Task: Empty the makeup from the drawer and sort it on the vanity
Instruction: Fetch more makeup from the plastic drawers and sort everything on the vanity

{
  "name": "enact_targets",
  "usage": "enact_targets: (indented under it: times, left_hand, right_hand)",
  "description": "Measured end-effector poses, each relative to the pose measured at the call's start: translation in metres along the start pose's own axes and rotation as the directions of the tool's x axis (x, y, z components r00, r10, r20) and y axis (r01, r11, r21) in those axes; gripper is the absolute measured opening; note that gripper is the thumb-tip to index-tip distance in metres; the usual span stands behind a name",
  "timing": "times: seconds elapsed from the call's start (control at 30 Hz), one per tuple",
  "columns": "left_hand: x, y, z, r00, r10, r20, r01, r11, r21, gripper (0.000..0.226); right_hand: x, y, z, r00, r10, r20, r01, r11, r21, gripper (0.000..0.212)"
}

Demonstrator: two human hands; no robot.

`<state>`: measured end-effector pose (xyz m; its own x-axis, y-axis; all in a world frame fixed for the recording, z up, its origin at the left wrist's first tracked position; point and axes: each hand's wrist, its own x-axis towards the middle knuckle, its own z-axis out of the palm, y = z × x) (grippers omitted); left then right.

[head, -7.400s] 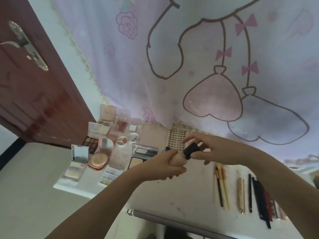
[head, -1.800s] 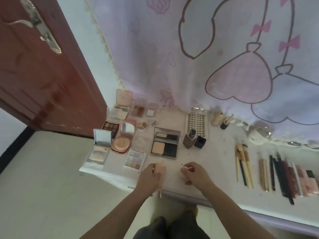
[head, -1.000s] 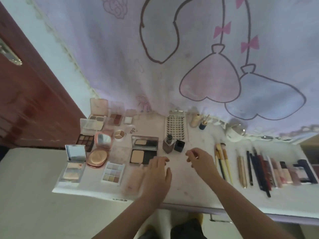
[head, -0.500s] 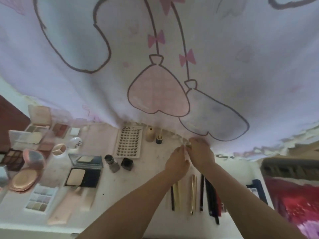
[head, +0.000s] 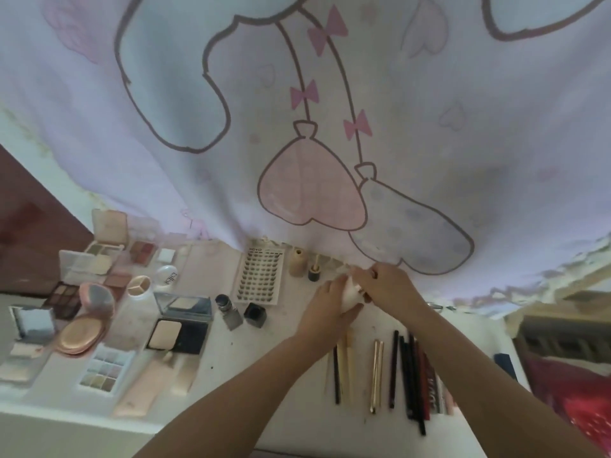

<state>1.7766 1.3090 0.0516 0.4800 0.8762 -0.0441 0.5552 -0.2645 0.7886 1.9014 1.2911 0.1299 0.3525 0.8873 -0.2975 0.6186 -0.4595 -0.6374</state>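
Both hands meet at the back of the white vanity top [head: 287, 401], just under the curtain hem. My left hand [head: 327, 302] cups a small white round container [head: 349, 294] from the left. My right hand [head: 385, 285] grips the same container from above and the right, fingers curled over its top. Most of the container is hidden between the hands. Open compacts and palettes [head: 99, 312] lie in a group at the left. A row of brushes and pencils [head: 390, 368] lies at the right, partly under my forearms.
A lash tray [head: 259, 276], a beige bottle [head: 297, 262], a small dark-capped bottle [head: 314, 271], a glass foundation bottle [head: 229, 310] and its black cap [head: 255, 315] stand mid-table. A pink tube [head: 145, 385] lies near the front edge. The printed curtain [head: 330, 127] hangs behind; red fabric [head: 572, 404] at right.
My hands left the front of the vanity and reached to the back right. They closed on the white round container there. The view swung right, away from the door.
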Motion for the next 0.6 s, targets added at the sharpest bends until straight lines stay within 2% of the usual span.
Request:
enact_targets:
  times: [0.1, 0.23, 0.37, 0.43, 0.5, 0.53, 0.6]
  left_hand:
    - [-0.023, -0.003, -0.025, 0.998, -0.011, 0.068, 0.013, 0.999, -0.036, 0.043]
    - [-0.05, -0.008, -0.059, 0.977, 0.023, 0.214, -0.022, 1.0, -0.006, 0.031]
    - [-0.073, -0.016, -0.086, 0.898, -0.017, 0.439, 0.068, 0.993, -0.099, 0.033]
    - [-0.083, -0.024, -0.1, 0.81, -0.017, 0.586, 0.22, 0.935, -0.277, 0.036]
    - [-0.096, -0.034, -0.115, 0.727, 0.008, 0.686, 0.401, 0.806, -0.435, 0.038]
    - [-0.101, -0.039, -0.12, 0.704, 0.018, 0.71, 0.464, 0.745, -0.479, 0.039]
    - [-0.11, -0.047, -0.128, 0.705, 0.006, 0.71, 0.515, 0.683, -0.517, 0.039]
  right_hand:
    - [-0.015, -0.012, 0.006, 0.997, -0.022, 0.076, 0.027, 0.997, -0.067, 0.034]
    - [-0.037, -0.018, 0.022, 0.988, -0.036, 0.149, 0.041, 0.999, -0.034, 0.035]
    - [-0.06, -0.012, 0.039, 0.966, -0.136, 0.219, 0.134, 0.991, 0.025, 0.028]
    - [-0.072, -0.009, 0.044, 0.929, -0.23, 0.289, 0.241, 0.97, -0.004, 0.02]
    - [-0.082, -0.01, 0.047, 0.88, -0.319, 0.351, 0.332, 0.943, 0.024, 0.009]
    - [-0.087, -0.013, 0.048, 0.859, -0.354, 0.371, 0.358, 0.932, 0.062, 0.013]
    - [-0.091, -0.021, 0.047, 0.83, -0.392, 0.397, 0.368, 0.919, 0.137, 0.023]
